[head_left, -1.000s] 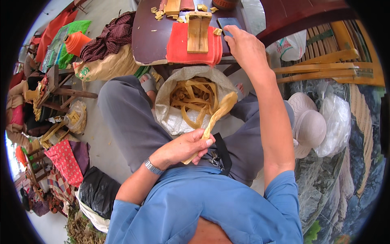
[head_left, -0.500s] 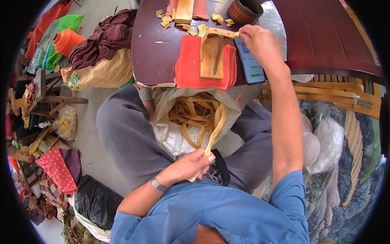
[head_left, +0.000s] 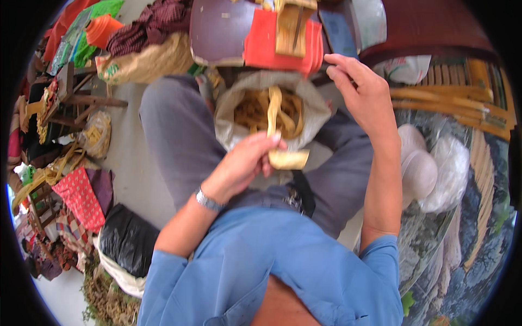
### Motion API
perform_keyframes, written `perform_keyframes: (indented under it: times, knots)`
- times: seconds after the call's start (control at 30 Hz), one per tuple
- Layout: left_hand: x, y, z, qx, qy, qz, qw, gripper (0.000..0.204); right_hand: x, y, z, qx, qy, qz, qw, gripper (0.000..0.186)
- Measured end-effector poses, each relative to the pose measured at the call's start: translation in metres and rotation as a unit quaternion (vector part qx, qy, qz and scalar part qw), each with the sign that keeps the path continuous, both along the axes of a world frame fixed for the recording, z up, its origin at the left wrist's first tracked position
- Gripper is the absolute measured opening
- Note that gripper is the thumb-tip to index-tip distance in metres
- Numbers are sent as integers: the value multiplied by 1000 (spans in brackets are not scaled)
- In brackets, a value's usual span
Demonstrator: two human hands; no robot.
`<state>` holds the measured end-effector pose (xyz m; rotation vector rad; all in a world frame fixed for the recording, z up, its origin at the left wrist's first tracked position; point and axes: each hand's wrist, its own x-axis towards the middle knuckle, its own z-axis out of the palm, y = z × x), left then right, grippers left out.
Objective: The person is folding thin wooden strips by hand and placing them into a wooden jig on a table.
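Note:
My left hand (head_left: 247, 163), with a metal watch on its wrist, is closed round a flat yellow-tan strip (head_left: 289, 160) above my lap. One end of the strip sticks out to the right of the fingers; the other part rises toward the mouth of a white woven sack (head_left: 225, 122). Coiled strips of the same kind (head_left: 251, 108) lie inside that sack. My right hand (head_left: 363, 95) is empty, fingers stretched out and thumb apart, just right of a red cloth (head_left: 261, 46). On the cloth rests a wooden block tool with a slot (head_left: 290, 35), its top cut off by the frame.
A dark red tabletop (head_left: 217, 32) carries the cloth and a phone (head_left: 338, 32). Left of it are a brown paper sack (head_left: 157, 60), a checked cloth (head_left: 149, 27) and a wooden stool (head_left: 81, 98). Clear plastic (head_left: 448, 174) lies to the right.
My right hand has let go of the knob on the wooden tool and come down toward me. My left hand has lifted the strip. The whole view has shifted, so the table sits higher.

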<state>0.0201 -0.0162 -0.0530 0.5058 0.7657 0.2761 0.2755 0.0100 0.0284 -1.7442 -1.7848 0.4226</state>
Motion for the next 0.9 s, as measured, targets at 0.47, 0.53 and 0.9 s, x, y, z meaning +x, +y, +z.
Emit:
perform_keyframes:
  times: [0.47,0.53,0.9]
  knots:
    - [16,-34,30,51,-80,57,994,27,-54,-164,-63,-160,498,9,852,48]
    - [16,-36,27,72,-72,57,993,26,-69,-172,-59,-136,547,58,824,51]
    - [12,-47,34,121,-20,60,991,32,-82,-171,-36,44,274,0,961,29]
